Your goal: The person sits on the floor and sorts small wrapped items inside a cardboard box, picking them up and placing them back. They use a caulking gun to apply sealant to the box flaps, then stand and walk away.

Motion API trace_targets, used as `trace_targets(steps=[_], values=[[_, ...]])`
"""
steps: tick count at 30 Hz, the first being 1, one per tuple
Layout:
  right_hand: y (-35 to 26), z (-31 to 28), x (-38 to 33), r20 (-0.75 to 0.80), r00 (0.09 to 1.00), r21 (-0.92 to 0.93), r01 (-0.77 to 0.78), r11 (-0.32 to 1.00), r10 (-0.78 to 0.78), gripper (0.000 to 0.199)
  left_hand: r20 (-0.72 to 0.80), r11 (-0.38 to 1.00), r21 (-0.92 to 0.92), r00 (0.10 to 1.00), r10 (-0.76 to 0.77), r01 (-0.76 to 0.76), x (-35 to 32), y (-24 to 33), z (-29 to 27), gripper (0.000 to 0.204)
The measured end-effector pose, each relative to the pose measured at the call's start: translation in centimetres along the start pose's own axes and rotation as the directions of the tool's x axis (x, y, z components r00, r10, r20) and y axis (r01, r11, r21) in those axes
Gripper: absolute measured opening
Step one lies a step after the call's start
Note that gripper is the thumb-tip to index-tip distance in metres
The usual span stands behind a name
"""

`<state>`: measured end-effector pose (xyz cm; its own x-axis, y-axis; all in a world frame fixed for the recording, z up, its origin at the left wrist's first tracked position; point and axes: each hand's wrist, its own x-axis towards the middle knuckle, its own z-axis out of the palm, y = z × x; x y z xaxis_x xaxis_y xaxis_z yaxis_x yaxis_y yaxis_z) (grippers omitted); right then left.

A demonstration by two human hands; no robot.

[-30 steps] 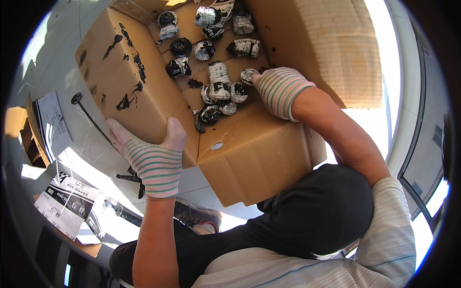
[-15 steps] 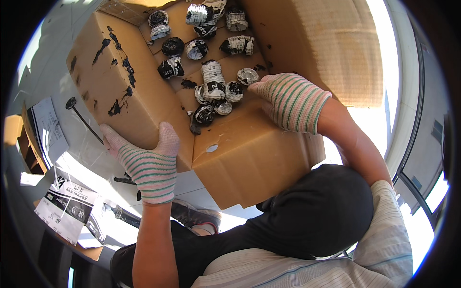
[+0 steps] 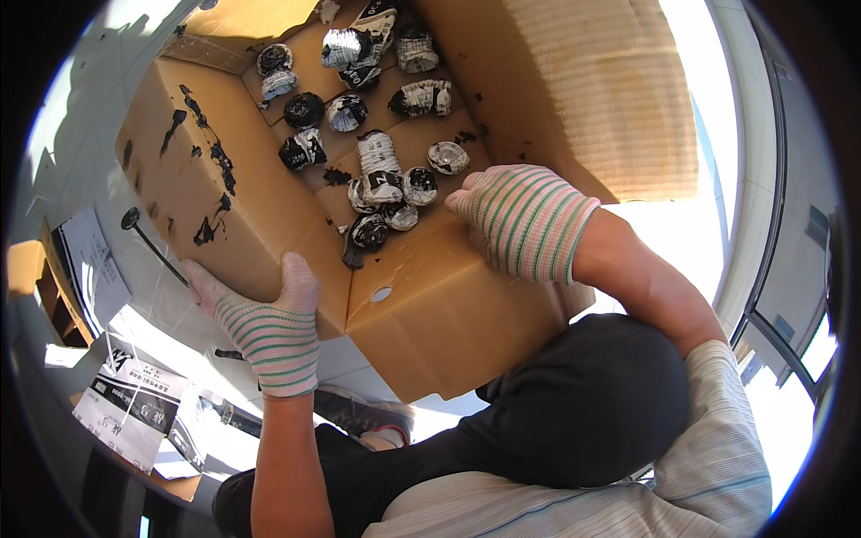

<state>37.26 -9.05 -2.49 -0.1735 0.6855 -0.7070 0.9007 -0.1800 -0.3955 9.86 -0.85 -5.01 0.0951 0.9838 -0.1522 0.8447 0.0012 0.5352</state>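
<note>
Two gloved hands on a stained carton

Two striped knit gloves are seen from the head view. The left hand [image 3: 269, 327] is spread flat against the outer wall of the large brown cardboard box [image 3: 430, 305], near its corner, gripping nothing. The right hand [image 3: 520, 220], half curled and apparently empty, has been drawn back from the box floor and now rests on the near rim. Just beyond its fingertips, small round paper-wrapped bundles [image 3: 381, 175] lie scattered inside; none has been lifted, so the contents seem unchanged.
</note>
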Motion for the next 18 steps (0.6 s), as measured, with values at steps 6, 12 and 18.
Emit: trace_targets(steps=[6, 12, 18], values=[[-0.5, 0.8, 0.3, -0.12, 0.992, 0.067, 0.05, 0.997, -0.042, 0.032, -0.007, 1.0, -0.02, 1.0, 0.02, -0.02, 0.0, -0.3, 0.1, 0.109], [-0.4, 2.1, 3.2, -0.444, 0.877, 0.248, -0.078, 0.966, 0.185, 0.04, 0.001, 1.0, -0.016, 1.0, 0.027, -0.027, 0.0, -0.7, -0.1, 0.11], [0.8, 2.0, 7.0, -0.316, 0.79, 0.529, -0.313, 0.789, 0.525, 0.06, -0.004, 1.0, -0.012, 1.0, 0.02, -0.02, 0.1, -0.7, 0.1, 0.111]])
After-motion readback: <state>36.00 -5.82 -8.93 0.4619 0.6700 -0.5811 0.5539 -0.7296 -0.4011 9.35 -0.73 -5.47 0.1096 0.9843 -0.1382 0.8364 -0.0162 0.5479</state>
